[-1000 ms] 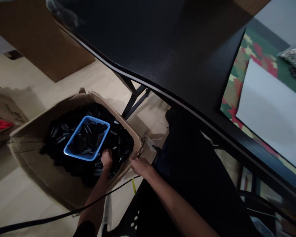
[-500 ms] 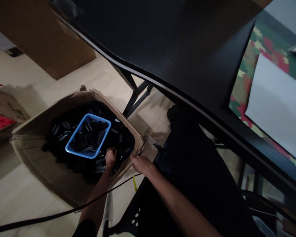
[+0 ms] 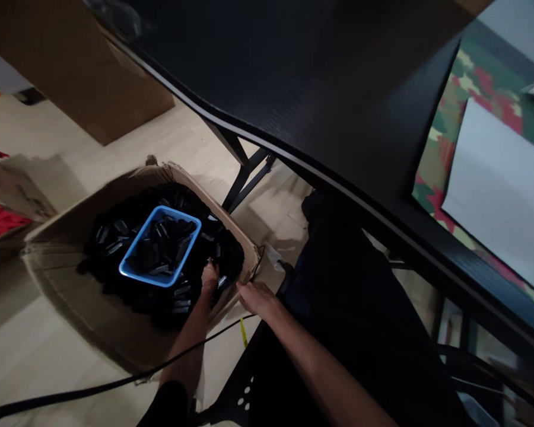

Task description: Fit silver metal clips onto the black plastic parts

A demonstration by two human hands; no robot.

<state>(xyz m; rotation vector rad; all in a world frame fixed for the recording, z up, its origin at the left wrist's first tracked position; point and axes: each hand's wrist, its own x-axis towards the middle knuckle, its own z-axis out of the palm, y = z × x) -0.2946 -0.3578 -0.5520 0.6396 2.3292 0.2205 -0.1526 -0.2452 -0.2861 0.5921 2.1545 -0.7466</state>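
Observation:
A cardboard box (image 3: pixel 57 255) on the floor holds a heap of small black pieces (image 3: pixel 115 228), some with shiny grey strips; their kind is too dark to make out. On the heap rests a blue plastic basket (image 3: pixel 124 267) with more such pieces inside. My left hand (image 3: pixel 210 276) reaches into the box just right of the basket, its fingers curled down among the pieces; what they hold is too dark to see. At the near right rim of the box, my right hand (image 3: pixel 256 298) is closed on the cardboard edge.
A black table (image 3: pixel 293 83) with a pale edge overhangs the box. On it lie a camouflage mat (image 3: pixel 440 160) and a white sheet (image 3: pixel 502 184). A black cable (image 3: pixel 93 390) crosses my left forearm. Another carton with red stuff (image 3: pixel 2 213) stands at the left.
My left hand has shifted a little right and away from me over the black pieces. My right hand stays at the box rim.

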